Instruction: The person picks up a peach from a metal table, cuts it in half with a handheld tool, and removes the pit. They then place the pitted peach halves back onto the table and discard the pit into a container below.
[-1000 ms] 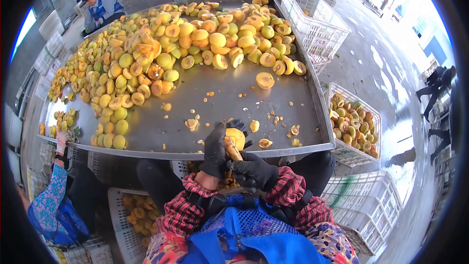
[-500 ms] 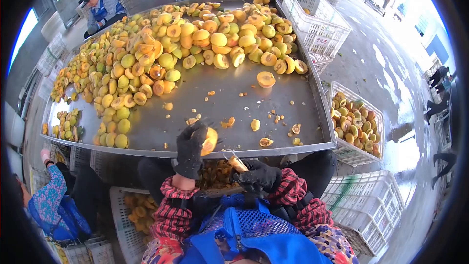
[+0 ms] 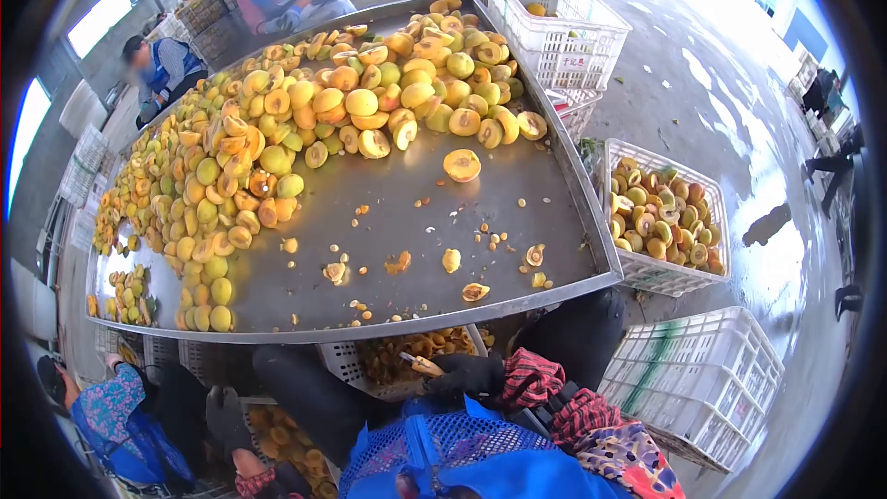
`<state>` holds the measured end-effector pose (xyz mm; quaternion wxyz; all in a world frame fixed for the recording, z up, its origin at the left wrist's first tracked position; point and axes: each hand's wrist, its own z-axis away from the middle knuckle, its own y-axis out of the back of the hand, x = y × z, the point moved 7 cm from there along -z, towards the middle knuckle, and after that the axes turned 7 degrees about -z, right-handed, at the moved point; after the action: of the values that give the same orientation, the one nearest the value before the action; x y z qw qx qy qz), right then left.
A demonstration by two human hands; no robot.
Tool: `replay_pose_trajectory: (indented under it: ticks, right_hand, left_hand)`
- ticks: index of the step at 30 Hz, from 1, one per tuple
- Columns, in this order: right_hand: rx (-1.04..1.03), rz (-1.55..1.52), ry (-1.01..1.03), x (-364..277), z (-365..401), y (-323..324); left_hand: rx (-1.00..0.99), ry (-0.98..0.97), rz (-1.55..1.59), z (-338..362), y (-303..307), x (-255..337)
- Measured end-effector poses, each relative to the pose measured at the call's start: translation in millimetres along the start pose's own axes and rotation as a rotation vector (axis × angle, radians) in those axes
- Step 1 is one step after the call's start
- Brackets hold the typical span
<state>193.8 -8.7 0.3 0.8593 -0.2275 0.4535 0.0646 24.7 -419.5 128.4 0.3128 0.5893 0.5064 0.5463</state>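
Note:
My right hand (image 3: 469, 376), in a dark glove, is wrapped round a small wooden-handled tool (image 3: 423, 365) with a metal tip pointing left, below the table's near edge. My left hand (image 3: 226, 420), also gloved, is low at the left beside a crate of yellow peach halves (image 3: 288, 439); its fingers look stretched out and no fruit shows in it. The metal table (image 3: 388, 222) in front of me carries a large heap of halved yellow peaches (image 3: 323, 102). One peach half (image 3: 462, 165) lies apart, cut face up. Scattered pits and scraps (image 3: 399, 263) lie nearer me.
Under the table edge stands a crate holding peach scraps (image 3: 397, 358). To the right are a crate of peach halves (image 3: 663, 222) and a white crate (image 3: 698, 383). A stacked white crate (image 3: 559, 28) stands behind. Several people (image 3: 125, 420) sit around the table.
My left hand has moved from over the table edge down to the lower left, and the peach half it held is no longer visible in it. My right hand still holds the tool. The view has shifted.

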Motion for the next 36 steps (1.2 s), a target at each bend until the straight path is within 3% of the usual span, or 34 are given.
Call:
replay_pose_trajectory:
  ticks: [2,3,4,6,7,10,13,16,17,20,21,25,28,31,32,36]
  right_hand:
    - [0.069,-0.027,0.080,-12,12,1]
    - [0.106,-0.040,0.121,-16,17,4]
    - [0.112,-0.074,0.142,-12,19,8]
    - [0.105,-0.131,0.190,-4,25,17]
    - [0.128,-0.138,0.169,-2,28,22]
    - [0.173,-0.155,0.095,-1,36,28]
    - [0.160,-0.185,0.050,6,32,29]
    - [0.140,-0.258,0.056,13,24,32]
    - [0.132,-0.269,0.052,12,22,36]
    - [0.116,-0.284,0.035,12,19,41]
    - [0.106,-0.286,0.030,12,18,42]
    - [0.080,-0.288,0.022,14,18,42]
    - [0.063,-0.279,0.032,13,19,38]
    - [0.039,-0.270,0.064,8,24,33]
    - [0.049,-0.284,0.086,2,27,31]
    - [0.144,-0.485,0.195,-35,49,29]
  left_hand:
    - [-0.198,0.070,0.534,-22,-36,59]
    - [-0.059,-0.246,0.328,-40,-50,98]
    - [-0.335,0.014,0.827,-34,-71,154]
    - [-0.455,-0.227,0.793,-34,-89,255]
    - [-0.360,-0.534,0.669,-47,-118,283]
    - [-0.665,-0.320,0.839,-41,-161,368]
    - [-0.616,-0.331,0.825,-65,-203,408]
    - [-0.297,-0.478,0.513,-105,-216,443]
    - [-0.313,-0.409,0.532,-100,-192,462]
    - [-0.144,-0.362,0.413,-142,-247,479]
    - [-0.231,-0.369,0.399,-162,-299,478]
    - [-0.156,-0.349,0.633,-129,-287,487]
    - [-0.783,-0.237,1.057,-111,-296,478]
    - [-1.145,0.112,1.500,-78,-287,439]
    - [-1.256,0.238,1.635,-67,-282,426]
    - [-1.384,0.338,1.914,-3,-191,411]
